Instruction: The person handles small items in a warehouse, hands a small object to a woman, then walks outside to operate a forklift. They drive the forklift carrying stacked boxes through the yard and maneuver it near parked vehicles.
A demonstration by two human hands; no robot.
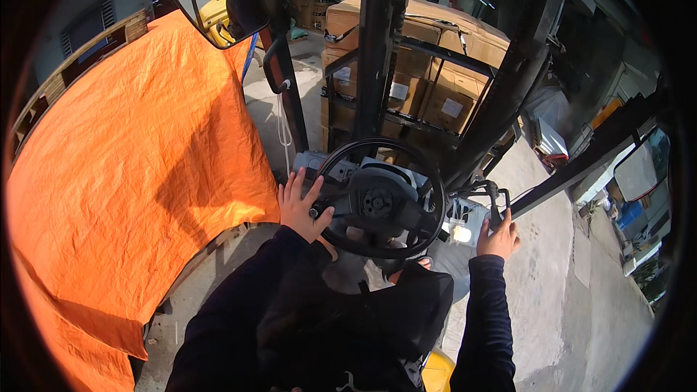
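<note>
Steering wheel: one, black, round, with a dark hub; located in front of the seated person, at the middle of the view.

Left hand: bare, fingers spread wide, laid at the wheel's left rim, beside a round spinner knob; whether the palm bears on the rim cannot be told.

Right hand: bare, index finger extended, other fingers partly bent, at the black control levers to the right of the wheel; how firmly it grips cannot be told.

Mast: black metal uprights, ahead of the wheel.

Cartons: brown, stacked, some bearing white labels; beyond the mast.

Orange sheet: creased, draped over a large bulk at left, partly in shadow.

Mirror: dark-framed, upper left, reflecting something yellow.

Cord: white, hanging beside the left post.

Floor: pale grey, sunlit at right.
</note>
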